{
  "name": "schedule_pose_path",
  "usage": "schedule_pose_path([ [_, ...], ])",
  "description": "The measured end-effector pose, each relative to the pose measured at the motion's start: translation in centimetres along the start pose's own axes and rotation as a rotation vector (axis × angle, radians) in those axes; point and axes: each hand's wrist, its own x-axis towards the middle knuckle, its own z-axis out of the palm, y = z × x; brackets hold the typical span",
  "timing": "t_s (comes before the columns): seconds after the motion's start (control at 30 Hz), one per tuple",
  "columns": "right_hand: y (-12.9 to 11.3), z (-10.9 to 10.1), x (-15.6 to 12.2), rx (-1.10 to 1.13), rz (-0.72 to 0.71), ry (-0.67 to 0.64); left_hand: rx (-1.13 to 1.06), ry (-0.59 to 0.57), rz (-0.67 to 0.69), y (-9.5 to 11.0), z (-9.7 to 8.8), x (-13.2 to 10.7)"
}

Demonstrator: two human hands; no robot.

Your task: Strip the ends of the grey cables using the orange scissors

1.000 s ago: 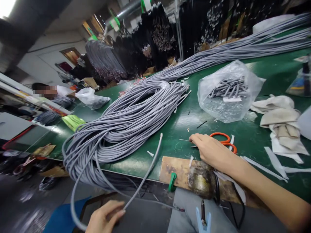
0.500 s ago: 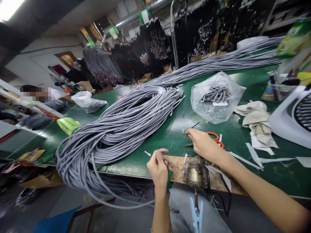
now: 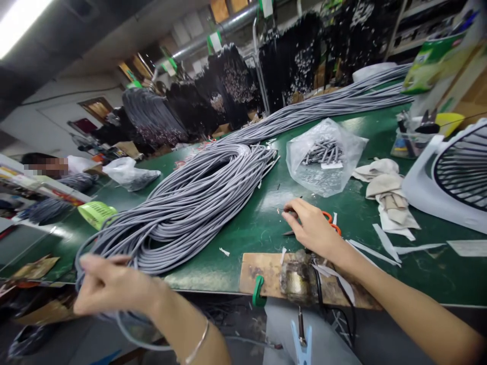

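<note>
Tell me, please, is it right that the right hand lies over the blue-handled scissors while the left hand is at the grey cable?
Not quite: the head view shows that the scissors have orange handles, not blue. The rest stands: the right hand lies over them, and the left hand is at the grey cable.

Inside our cable workshop: a long green workbench (image 3: 216, 268) piled with coils of grey cable (image 3: 182, 203), dense black wire bundles (image 3: 236, 76) hanging from racks behind, and a metal duct (image 3: 205, 35) running overhead across our factory floor.
</note>
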Motion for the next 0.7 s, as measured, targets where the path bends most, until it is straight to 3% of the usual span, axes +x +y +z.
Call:
schedule_pose_path([
  [0.03, -0.2, -0.3, 0.1, 0.039, 0.043, 0.036, -0.074, 0.122, 0.098, 1.5, 1.8, -0.1],
  [0.07, -0.5, -0.6, 0.2, 0.077, 0.093, 0.071, -0.154, 0.061, 0.18, 3.1, 3.6, -0.7],
  [0.1, -0.6, -0.9, 0.2, 0.115, 0.14, 0.1, -0.254, -0.115, 0.22, 4.7, 5.3, -1.9],
  [0.13, -0.8, -1.2, 0.3, 0.158, 0.175, 0.121, -0.348, -0.424, 0.192, 6.1, 6.9, -3.4],
  [0.2, -0.9, -1.5, 0.4, 0.262, 0.2, 0.126, -0.437, -0.705, 0.165, 8.0, 8.8, -7.2],
  [0.27, -1.0, -1.6, 0.5, 0.371, 0.189, 0.078, -0.58, -1.136, -0.013, 8.8, 9.3, -10.7],
  [0.33, -1.0, -1.5, 0.5, 0.505, 0.201, 0.015, -0.664, -1.369, -0.18, 8.7, 8.7, -13.0],
  [0.43, -0.9, -1.5, 0.5, 0.636, 0.273, -0.011, -0.715, -1.496, -0.328, 7.8, 7.5, -13.7],
  [0.53, -0.7, -1.6, 0.7, 0.628, 0.31, 0.093, -0.66, -1.575, -0.321, 7.1, 6.9, -12.8],
  [0.7, -0.6, -1.7, 0.8, 0.634, 0.325, 0.184, -0.613, -1.518, -0.27, 6.4, 6.8, -12.7],
])
